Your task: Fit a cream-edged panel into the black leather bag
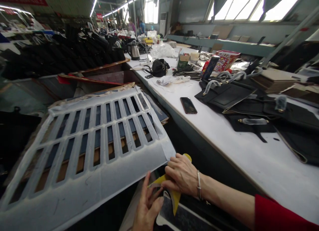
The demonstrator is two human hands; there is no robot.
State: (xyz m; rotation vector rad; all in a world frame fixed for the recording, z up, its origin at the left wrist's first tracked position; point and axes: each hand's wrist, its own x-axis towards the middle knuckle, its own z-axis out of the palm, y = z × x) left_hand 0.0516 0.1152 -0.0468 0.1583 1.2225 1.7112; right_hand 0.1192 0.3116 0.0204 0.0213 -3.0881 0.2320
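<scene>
Two hands are working a yellow piece just below a slotted white stencil.

The right hand [181, 175] is lying palm-down with its fingers curled together, pressing on the yellow piece [174, 196], probably to keep it from sliding. The left hand [147, 207] is coming up from below with fingers loosely parted, its fingertips touching the piece's lower edge; whether it is pinching it I cannot tell. The piece is sitting at the bottom centre, partly over a dark strip [184, 217], and just beside the corner of the white stencil [82, 188], which is lying tilted over boards, likely so its slots are staying within easy reach. To the right a white table [249, 158] is carrying a phone [188, 105] and black bags [224, 95], well apart from the hands.
</scene>
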